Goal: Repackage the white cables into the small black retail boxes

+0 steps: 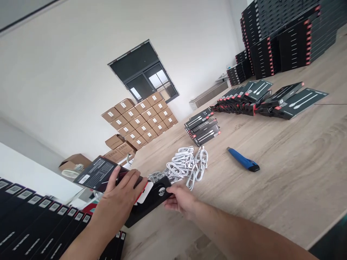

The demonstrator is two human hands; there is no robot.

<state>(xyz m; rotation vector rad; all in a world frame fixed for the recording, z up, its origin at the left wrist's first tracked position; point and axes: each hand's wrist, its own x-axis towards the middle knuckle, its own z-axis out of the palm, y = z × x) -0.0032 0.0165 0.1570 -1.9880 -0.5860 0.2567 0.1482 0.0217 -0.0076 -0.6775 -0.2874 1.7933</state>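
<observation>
Over the bench [287,173], near white cables [185,163], the left hand [121,191] grips a printed box [96,175], while the right hand [181,202] pinches one end of a black tray [149,207] just beside it; a knife [242,159] lies well apart.

The long black tray [152,204] at lower centre looked smooth and matt, card or plastic; the flat dark printed carton [97,174] left of it looked like smooth card with a slight sheen. Right of centre, the slim blue cutter [242,159] looked like smooth plastic, and the broad pale tan tabletop [284,169] matt, wood-grained.
</observation>
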